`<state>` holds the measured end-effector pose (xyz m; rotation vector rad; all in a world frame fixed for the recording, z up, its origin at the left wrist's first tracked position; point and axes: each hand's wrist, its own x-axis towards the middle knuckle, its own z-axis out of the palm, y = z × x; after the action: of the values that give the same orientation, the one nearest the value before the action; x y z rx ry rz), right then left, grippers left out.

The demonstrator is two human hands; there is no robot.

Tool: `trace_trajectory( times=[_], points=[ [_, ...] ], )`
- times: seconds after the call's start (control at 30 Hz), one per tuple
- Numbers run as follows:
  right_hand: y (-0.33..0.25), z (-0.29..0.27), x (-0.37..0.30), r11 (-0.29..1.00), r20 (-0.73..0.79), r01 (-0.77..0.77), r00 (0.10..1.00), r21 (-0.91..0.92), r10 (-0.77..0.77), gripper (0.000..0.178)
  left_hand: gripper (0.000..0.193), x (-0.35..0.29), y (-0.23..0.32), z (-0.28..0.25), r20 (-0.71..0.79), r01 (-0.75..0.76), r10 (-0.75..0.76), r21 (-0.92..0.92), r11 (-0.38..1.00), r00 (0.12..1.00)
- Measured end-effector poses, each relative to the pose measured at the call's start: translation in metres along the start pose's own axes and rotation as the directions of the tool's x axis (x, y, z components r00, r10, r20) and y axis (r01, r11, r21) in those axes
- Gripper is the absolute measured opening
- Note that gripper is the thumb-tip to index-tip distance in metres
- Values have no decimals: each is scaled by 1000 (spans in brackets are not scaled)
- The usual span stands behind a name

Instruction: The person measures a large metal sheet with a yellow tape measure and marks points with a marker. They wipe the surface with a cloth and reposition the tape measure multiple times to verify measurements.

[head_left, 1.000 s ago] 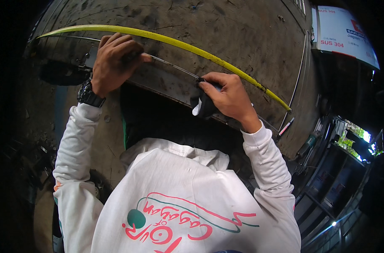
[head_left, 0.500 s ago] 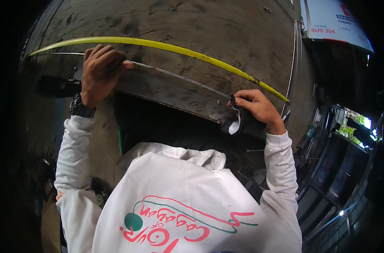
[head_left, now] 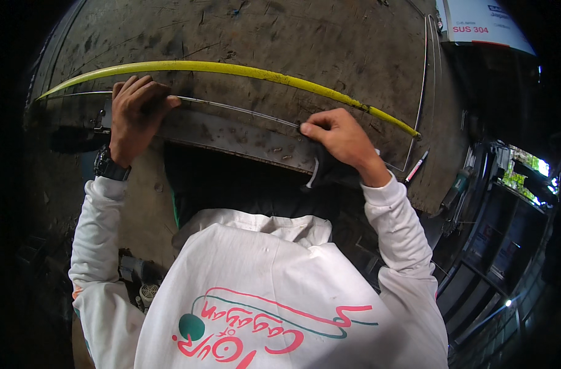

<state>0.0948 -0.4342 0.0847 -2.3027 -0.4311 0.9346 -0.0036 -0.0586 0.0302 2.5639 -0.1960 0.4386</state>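
Observation:
A thin, shiny metal rod (head_left: 243, 111) runs from left to right in front of me, near the workbench's close edge. My left hand (head_left: 137, 117), wearing a black watch (head_left: 111, 165), has its fingers curled over the rod. With thumb and forefinger, my right hand (head_left: 339, 138) pinches farther along it. A dark cloth (head_left: 331, 167) with a pale edge hangs below that hand and is gripped against the rod; most of it is hidden. Just beyond the rod lies a long, curved-looking yellow bar (head_left: 231, 69).
The brown, stained workbench (head_left: 280, 37) carries more thin rod (head_left: 423, 80) along its right side. A marker pen (head_left: 417, 166) lies by the right edge, near a teal power tool (head_left: 457, 187). A grey metal strip (head_left: 231, 136) borders the near edge. A white printed panel (head_left: 486, 24) stands far right.
My right hand has slid left along the rod with the cloth, closer to my left hand. My left hand has shifted slightly left. The marker pen now shows more fully.

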Motion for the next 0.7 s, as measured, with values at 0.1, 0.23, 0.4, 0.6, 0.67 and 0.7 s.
trace_trajectory(
  times=[0.1, 0.23, 0.4, 0.6, 0.67, 0.7],
  points=[
    [-15, 14, 11, 1000, -49, -4, 999, 27, 5, 32, 25, 2, -1, 1, -2, -4, 4, -4, 1000, 1000],
    [-14, 16, 13, 994, -18, 94, 995, 58, -93, 29, 26, 4, -3, -2, 52, 34, -34, -2, 999, 998],
    [-9, 8, -8, 968, -76, 245, 968, 50, -240, 23, 28, 0, -3, -1, 72, 29, -31, 29, 999, 997],
    [-6, 21, -11, 978, -145, 207, 967, -31, -209, 22, 27, 3, 1, 1, 54, 7, -6, -7, 1000, 999],
    [-14, 22, -4, 989, -107, 144, 983, -41, -148, 23, 26, 3, 0, 0, 49, -5, 6, -10, 1000, 999],
    [-14, 21, -1, 992, -116, 125, 985, -11, -125, 28, 26, 3, -1, 0, 47, -12, 12, -8, 1000, 999]
  ],
)
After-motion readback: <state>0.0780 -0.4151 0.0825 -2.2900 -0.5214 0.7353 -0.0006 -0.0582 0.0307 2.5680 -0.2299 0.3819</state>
